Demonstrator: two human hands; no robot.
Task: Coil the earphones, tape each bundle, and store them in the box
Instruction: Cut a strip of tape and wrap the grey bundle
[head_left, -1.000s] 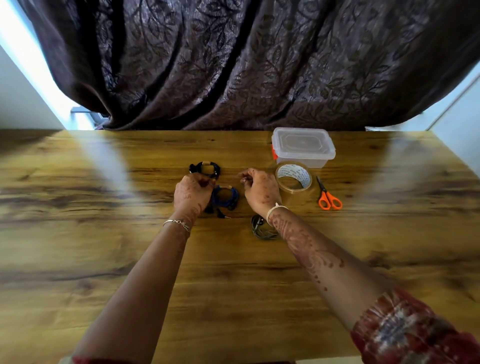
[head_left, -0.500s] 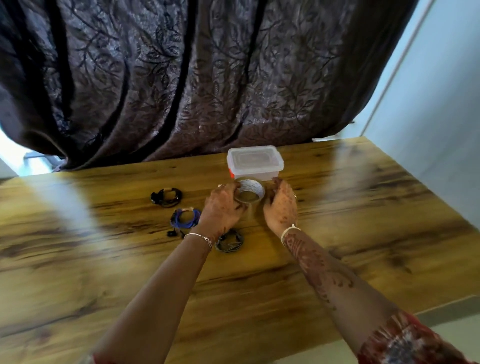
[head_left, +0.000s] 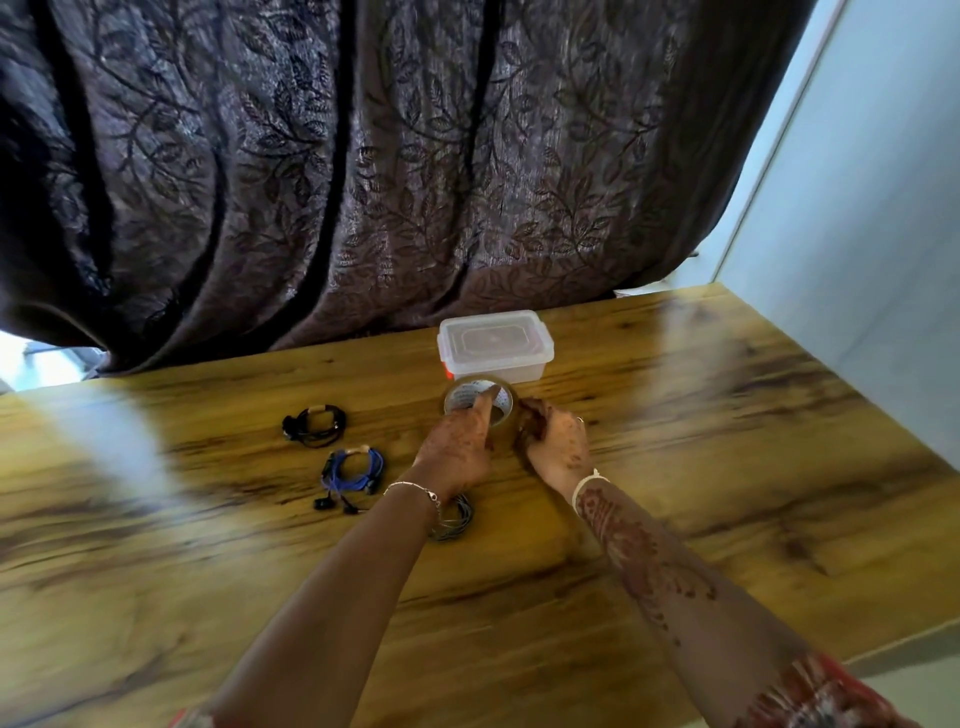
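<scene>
Item: brown translucent tape roll (head_left: 470, 396). Your left hand (head_left: 457, 452) grips its core, right hand (head_left: 558, 447) pinches its right rim; grey earphone coil (head_left: 460, 519) lies nearer you.

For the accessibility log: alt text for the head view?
The left hand and right hand grip a tape roll in front of a lidded plastic box on a wooden table. Black, blue and grey earphone coils lie nearby.
</scene>
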